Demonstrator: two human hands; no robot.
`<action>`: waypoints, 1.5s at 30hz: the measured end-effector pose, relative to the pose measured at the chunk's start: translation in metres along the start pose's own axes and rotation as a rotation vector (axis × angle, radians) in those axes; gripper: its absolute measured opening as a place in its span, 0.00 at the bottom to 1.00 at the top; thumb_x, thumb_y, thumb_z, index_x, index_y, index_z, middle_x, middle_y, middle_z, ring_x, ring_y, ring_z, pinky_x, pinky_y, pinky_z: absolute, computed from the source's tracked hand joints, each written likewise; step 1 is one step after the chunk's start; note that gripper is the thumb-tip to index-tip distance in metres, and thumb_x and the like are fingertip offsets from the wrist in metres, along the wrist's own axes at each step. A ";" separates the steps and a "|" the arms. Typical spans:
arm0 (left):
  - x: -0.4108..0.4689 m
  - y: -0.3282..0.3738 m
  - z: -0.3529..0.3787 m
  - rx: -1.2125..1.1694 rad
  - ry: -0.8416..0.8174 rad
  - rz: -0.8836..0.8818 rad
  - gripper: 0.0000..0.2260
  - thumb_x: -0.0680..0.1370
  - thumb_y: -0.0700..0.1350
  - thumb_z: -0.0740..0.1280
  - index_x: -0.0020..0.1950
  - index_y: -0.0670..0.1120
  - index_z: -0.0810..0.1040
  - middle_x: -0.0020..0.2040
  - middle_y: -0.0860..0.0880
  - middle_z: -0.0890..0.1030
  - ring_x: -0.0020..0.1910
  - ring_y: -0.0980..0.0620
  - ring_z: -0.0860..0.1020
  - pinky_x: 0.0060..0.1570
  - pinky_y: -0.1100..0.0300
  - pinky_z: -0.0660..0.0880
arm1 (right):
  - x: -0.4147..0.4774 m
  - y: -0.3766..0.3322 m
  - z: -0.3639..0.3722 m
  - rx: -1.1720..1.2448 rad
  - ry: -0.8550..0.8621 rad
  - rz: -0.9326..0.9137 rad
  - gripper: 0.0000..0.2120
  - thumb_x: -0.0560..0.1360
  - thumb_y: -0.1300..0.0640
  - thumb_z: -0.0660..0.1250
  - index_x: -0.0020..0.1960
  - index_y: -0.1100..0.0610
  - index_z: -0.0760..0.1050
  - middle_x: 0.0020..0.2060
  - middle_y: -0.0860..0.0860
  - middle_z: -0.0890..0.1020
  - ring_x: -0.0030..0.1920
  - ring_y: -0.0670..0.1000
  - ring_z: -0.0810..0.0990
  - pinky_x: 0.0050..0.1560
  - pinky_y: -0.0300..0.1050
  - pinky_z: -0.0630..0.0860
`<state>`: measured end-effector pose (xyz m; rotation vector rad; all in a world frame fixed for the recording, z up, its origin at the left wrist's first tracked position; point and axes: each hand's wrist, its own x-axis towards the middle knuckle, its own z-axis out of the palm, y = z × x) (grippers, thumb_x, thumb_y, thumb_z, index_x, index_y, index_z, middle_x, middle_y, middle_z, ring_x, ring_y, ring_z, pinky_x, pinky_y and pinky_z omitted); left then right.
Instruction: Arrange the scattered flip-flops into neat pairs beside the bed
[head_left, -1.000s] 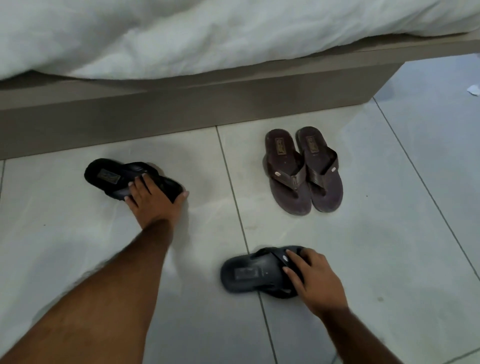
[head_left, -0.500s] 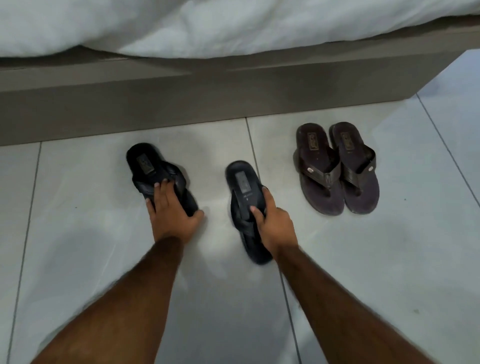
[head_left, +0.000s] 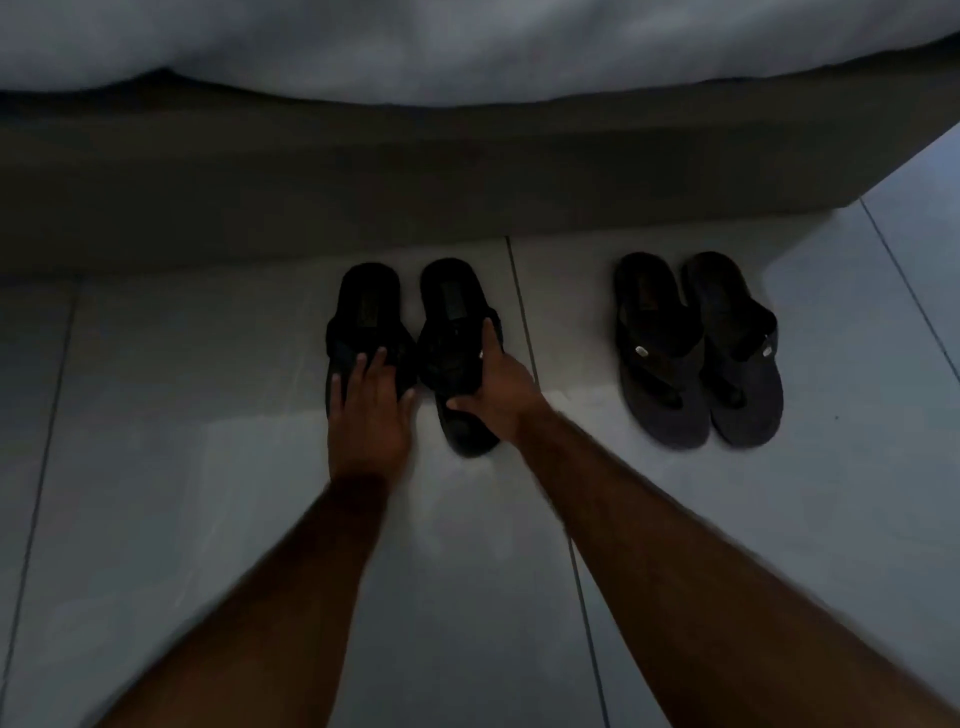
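Two black flip-flops lie side by side on the tiled floor, heels toward the bed. My left hand (head_left: 370, 410) rests flat on the toe end of the left black flip-flop (head_left: 368, 306). My right hand (head_left: 498, 387) grips the right black flip-flop (head_left: 451, 306) at its strap and side. To the right, a brown pair sits together, its left flip-flop (head_left: 657, 353) touching its right one (head_left: 732, 353). The picture is dark.
The bed frame (head_left: 363, 182) runs across the top, with white bedding (head_left: 467, 47) hanging over it. Pale floor tiles (head_left: 182, 467) with grout lines spread around the flip-flops, and the bed's corner ends at the upper right.
Both hands have slid the two black flip-flops together and turned them parallel, close to the bed. The view has moved nearer and darkened. The brown pair has stayed put.
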<state>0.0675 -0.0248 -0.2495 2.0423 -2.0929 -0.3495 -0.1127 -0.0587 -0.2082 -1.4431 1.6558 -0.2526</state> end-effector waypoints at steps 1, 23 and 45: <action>0.008 -0.003 -0.001 0.011 -0.008 0.004 0.21 0.84 0.49 0.57 0.74 0.40 0.69 0.77 0.42 0.67 0.78 0.43 0.61 0.78 0.42 0.53 | 0.006 -0.004 0.000 -0.005 0.014 0.003 0.59 0.71 0.53 0.77 0.81 0.56 0.34 0.74 0.60 0.69 0.70 0.61 0.74 0.67 0.46 0.69; 0.016 -0.008 -0.013 -0.028 -0.110 -0.045 0.22 0.84 0.49 0.56 0.77 0.44 0.65 0.80 0.46 0.62 0.80 0.45 0.57 0.78 0.44 0.51 | 0.001 -0.023 -0.004 -0.377 0.096 0.031 0.55 0.67 0.37 0.75 0.80 0.63 0.52 0.71 0.62 0.67 0.67 0.63 0.71 0.69 0.54 0.67; -0.029 0.011 -0.026 -0.107 0.007 -0.085 0.23 0.84 0.52 0.56 0.76 0.43 0.67 0.78 0.45 0.66 0.79 0.46 0.58 0.78 0.44 0.51 | -0.037 -0.006 0.010 -0.343 0.147 0.000 0.59 0.65 0.30 0.71 0.80 0.64 0.50 0.76 0.62 0.61 0.76 0.64 0.58 0.78 0.56 0.56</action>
